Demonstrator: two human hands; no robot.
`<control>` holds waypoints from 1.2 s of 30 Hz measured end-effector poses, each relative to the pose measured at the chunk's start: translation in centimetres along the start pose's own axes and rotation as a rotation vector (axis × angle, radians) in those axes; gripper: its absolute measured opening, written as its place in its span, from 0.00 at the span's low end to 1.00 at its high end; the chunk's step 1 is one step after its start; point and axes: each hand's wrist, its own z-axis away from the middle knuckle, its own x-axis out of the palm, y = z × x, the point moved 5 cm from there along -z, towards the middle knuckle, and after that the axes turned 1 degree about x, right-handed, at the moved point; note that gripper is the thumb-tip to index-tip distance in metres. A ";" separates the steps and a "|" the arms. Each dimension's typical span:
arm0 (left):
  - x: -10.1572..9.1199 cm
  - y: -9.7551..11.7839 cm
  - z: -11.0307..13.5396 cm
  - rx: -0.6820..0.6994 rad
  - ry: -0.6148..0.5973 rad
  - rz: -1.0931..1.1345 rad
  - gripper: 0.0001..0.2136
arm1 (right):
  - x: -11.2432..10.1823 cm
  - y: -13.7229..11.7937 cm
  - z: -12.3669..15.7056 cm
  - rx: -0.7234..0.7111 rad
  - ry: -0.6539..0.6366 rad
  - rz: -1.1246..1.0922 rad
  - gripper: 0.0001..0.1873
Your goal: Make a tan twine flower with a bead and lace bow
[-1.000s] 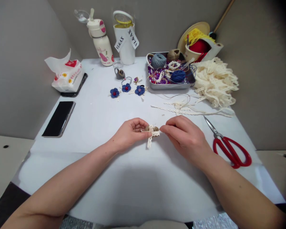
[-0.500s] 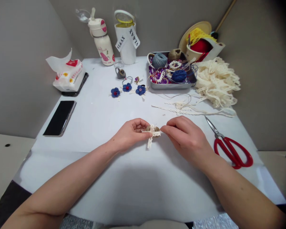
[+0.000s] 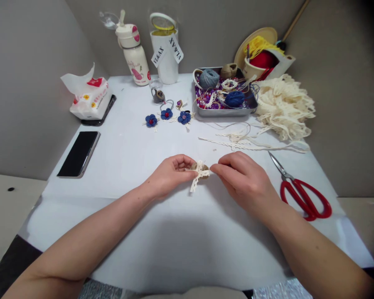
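Lace-trimmed brown piece: on the near side of the metal tray, well apart from it.
Left hand: grasping the brown piece, thumb across its front.
Right hand: fingertips pinched together just beside the piece (anything between them is too small to tell).
Blue flowers: three, left of the tray.
Red-handled scissors: nearer than the tray, to its right.

Our left hand and right hand are bare, as are the left forearm and right forearm. We have one small round spot near the left wrist and a second spot farther up the right forearm. Beige-grey cloth curves along the bottom edge; whether we wear it, we cannot tell.
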 end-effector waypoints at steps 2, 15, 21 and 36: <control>0.0 0.0 0.0 0.004 -0.005 0.006 0.12 | 0.0 -0.2 0.0 -0.016 -0.003 0.012 0.11; 0.2 0.1 0.1 -0.030 -0.006 0.065 0.14 | 0.5 0.5 -0.4 0.133 0.027 -0.278 0.09; 0.1 0.0 0.0 -0.019 -0.022 0.110 0.14 | 0.5 1.1 -0.5 0.215 0.027 -0.361 0.09; 0.2 0.0 0.1 -0.032 -0.018 0.116 0.13 | 1.1 1.6 -0.3 0.326 -0.014 -0.452 0.08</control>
